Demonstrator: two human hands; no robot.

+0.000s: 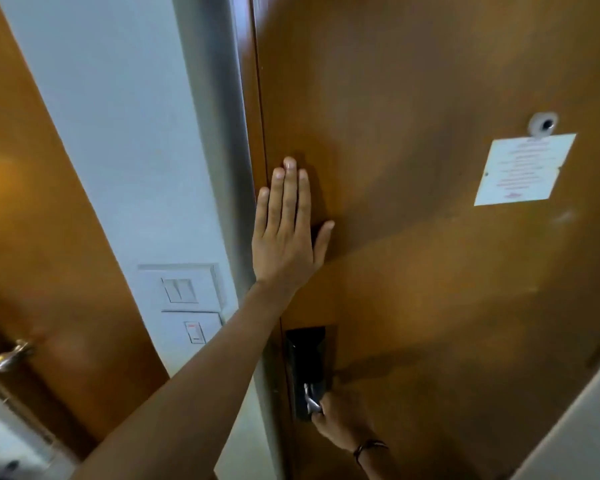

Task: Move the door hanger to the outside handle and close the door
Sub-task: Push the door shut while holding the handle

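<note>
The brown wooden door fills the right half of the view, its edge against the grey metal frame. My left hand lies flat on the door near that edge, fingers straight and pointing up. Lower down, my right hand is closed around the silver inside handle, which sits on a black lock plate. No door hanger shows anywhere in the view.
A white notice card hangs on the door under a peephole. Light switches sit on the white wall left of the frame. A second brown door with a silver lever handle stands at far left.
</note>
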